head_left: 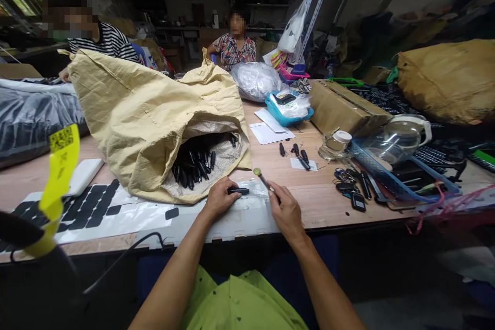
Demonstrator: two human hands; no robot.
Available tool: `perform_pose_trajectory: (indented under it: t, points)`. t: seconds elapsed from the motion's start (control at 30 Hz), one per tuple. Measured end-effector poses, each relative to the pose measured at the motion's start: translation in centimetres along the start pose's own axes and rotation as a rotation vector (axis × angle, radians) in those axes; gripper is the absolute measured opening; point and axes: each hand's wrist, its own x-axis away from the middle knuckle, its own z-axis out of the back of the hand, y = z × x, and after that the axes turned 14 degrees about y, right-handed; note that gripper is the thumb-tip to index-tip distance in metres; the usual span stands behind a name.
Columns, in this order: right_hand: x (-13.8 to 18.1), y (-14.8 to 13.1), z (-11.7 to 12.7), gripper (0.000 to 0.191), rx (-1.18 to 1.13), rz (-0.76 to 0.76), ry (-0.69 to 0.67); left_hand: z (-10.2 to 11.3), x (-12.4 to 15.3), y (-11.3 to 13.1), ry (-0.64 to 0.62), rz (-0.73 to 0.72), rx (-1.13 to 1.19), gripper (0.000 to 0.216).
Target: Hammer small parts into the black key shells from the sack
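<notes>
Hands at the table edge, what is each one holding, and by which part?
The left hand pinches a small black pen-like piece by its left end. The right hand grips a thin tool by its lower end, round tip free.

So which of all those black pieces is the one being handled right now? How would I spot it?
Start at the big tan sack lying open on the wooden table. Just in front of its mouth, the left hand pinches one small black piece. It lies apart from the pile inside the sack, on a clear plastic sheet.

left hand (pixel 218 198) holding black piece (pixel 238 191), open sack (pixel 154 113)
</notes>
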Motion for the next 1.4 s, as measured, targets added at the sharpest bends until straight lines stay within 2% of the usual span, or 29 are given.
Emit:
perform_pose_trajectory:
  t: [0.13, 0.33, 0.6, 0.77, 1.0, 1.13, 1.27, 1.4]
  points:
    - [2.0, -2.0, 0.4, 0.036, -0.153, 0.043, -0.083, -0.2, 0.1, -0.2, 0.018, -0.021, 0.042, 0.012]
    - [2.8, -2.9, 0.8, 0.037, -0.177, 0.083, -0.100, -0.6, 0.1, -0.7, 0.037, -0.055, 0.095, 0.018]
    - [3.2, -2.3, 0.5, 0.038, -0.095, 0.158, -0.123, -1.2, 0.2, -1.0, 0.058, -0.111, 0.119, 0.013]
    - [3.0, -2.0, 0.7, 0.038, -0.116, 0.120, -0.067, -1.3, 0.2, -1.1, 0.075, -0.110, 0.112, 0.014]
    - [2.8, -1.3, 0.7, 0.038, -0.076, 0.068, -0.067, -1.3, 0.2, -1.1, 0.083, -0.106, 0.086, 0.012]
    - [1.0, -0.1, 0.2, 0.038, 0.020, 0.045, -0.008, -1.3, 0.4, -0.9, 0.097, -0.109, 0.045, 0.009]
    - [-0.9, 2.0, -0.6, 0.036, 0.257, 0.043, 0.036, -1.2, 0.6, -0.6, 0.122, -0.155, -0.051, 0.008]
    - [-1.2, 3.5, -1.4, 0.032, 0.430, 0.132, 0.052, -1.4, 0.8, -0.3, 0.108, -0.213, -0.153, 0.015]
